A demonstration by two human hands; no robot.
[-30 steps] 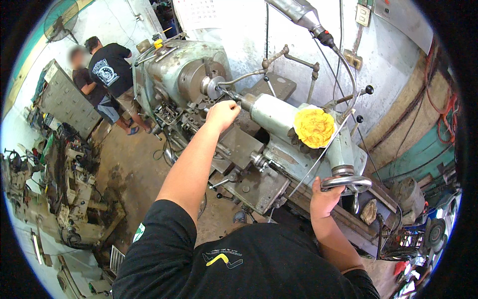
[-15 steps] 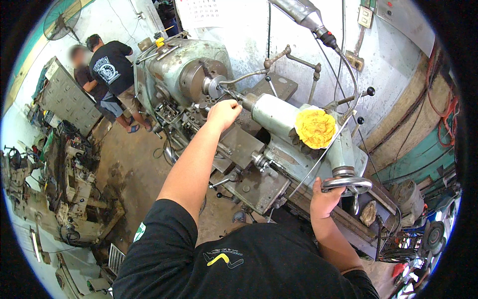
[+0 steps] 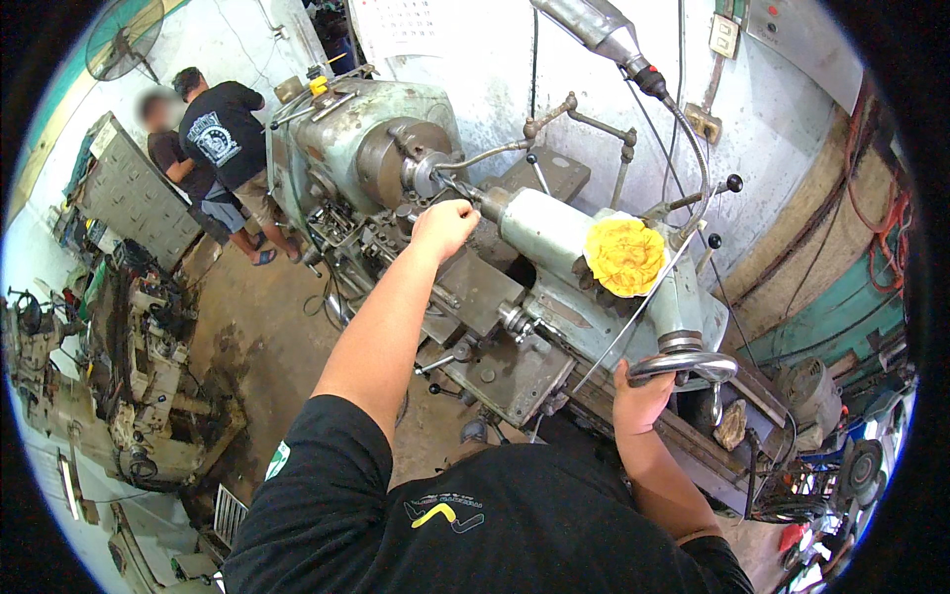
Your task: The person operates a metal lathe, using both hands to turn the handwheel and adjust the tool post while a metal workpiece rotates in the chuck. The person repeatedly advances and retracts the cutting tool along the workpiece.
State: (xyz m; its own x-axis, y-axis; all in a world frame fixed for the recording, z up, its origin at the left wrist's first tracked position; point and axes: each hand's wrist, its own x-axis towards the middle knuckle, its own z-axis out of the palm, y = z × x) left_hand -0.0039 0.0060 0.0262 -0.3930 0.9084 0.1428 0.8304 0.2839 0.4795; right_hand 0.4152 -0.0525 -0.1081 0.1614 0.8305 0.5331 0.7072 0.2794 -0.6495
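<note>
A metal lathe stands before me. My left hand (image 3: 444, 230) is closed in a fist beside the drill bit (image 3: 453, 182); whatever lies inside its fingers is hidden. The bit reaches from the tailstock (image 3: 542, 220) to a round metal workpiece (image 3: 426, 174) in the chuck (image 3: 386, 163). I cannot tell whether the fist touches the bit. At the tailstock's near end, my right hand (image 3: 641, 401) grips the rim of the shiny handwheel (image 3: 693, 366), its thumb up on the near side. A crumpled yellow cloth (image 3: 625, 255) sits on the tailstock.
Below my left forearm are the carriage and its tool slide (image 3: 480, 292), with levers sticking out. A jointed coolant pipe (image 3: 529, 132) and a work lamp (image 3: 599, 35) hang over the lathe. Two people (image 3: 220, 139) stand at the far left, near a drawer cabinet (image 3: 139, 193).
The handwheel has turned a little, its crank handle shifting slightly right. My right hand on the rim has moved slightly left. My left hand stays in place.
</note>
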